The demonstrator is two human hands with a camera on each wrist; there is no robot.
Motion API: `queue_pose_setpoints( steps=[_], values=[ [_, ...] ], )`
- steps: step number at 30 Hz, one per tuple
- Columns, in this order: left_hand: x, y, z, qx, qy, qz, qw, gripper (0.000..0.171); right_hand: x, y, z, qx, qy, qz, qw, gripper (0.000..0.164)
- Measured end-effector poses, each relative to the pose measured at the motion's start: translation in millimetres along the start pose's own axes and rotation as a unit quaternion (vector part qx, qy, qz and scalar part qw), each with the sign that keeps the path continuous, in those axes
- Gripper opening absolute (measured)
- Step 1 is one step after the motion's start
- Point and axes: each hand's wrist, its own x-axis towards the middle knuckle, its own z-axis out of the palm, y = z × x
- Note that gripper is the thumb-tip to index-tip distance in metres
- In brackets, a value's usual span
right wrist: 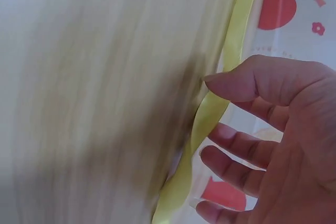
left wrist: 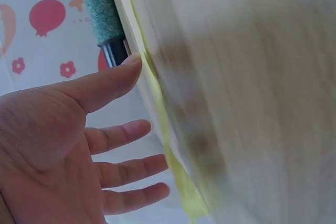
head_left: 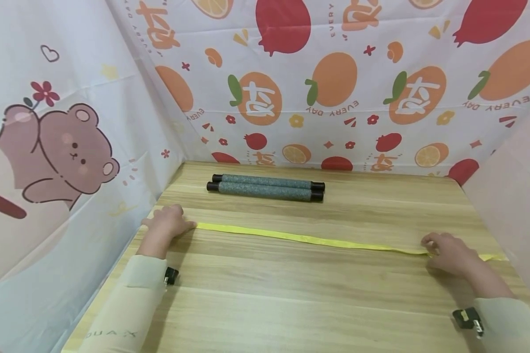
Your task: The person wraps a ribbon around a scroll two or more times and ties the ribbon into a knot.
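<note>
A long yellow ribbon (head_left: 287,236) stretches across the wooden table between the two hands. At its left end, the left hand (head_left: 167,220) holds the ribbon at the thumb tip; in the left wrist view the index finger is hidden behind the thumb (left wrist: 113,80), and the other fingers spread loosely beside the ribbon (left wrist: 167,129). Toward the other end, the right hand (head_left: 452,252) pinches the ribbon between thumb and index finger. In the right wrist view the ribbon (right wrist: 239,30) passes under the thumb (right wrist: 262,80) and twists below it, with the remaining fingers bent loosely.
Two dark green rods (head_left: 265,191) with black ends lie side by side behind the ribbon. A fruit-print cloth (head_left: 313,132) hangs along the table's back edge. White cloth with a bear print (head_left: 77,147) stands on the left, and a pale panel (head_left: 512,196) on the right.
</note>
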Motion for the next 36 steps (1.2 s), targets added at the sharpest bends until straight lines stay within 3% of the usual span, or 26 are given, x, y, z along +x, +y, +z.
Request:
queue_pose_setpoints(
  steps=[6, 11, 22, 31, 36],
  values=[
    [-6.5, 15.0, 3.5, 0.024, 0.017, 0.045, 0.9986, 0.062, 5, -16, 5, 0.017, 0.009, -0.039, 0.999, 0.052],
    [-15.3, 37.4, 7.5, 0.026, 0.011, 0.102, 0.9944, 0.067, 11, -30, 10, 0.023, 0.003, -0.053, 0.998, 0.048],
    [-28.1, 101.5, 29.4, 0.023, -0.011, 0.242, 0.9698, 0.054, 25, -73, 20, 0.021, -0.001, -0.074, 0.997, 0.041],
    [-31.4, 129.1, 41.7, 0.052, -0.013, 0.263, 0.9633, 0.028, 34, -93, 29, 0.021, 0.011, -0.075, 0.997, 0.026],
    [-29.4, 133.1, 40.9, 0.047, -0.011, 0.246, 0.9680, 0.022, 36, -101, 27, 0.016, 0.033, -0.059, 0.998, 0.023]
  ],
)
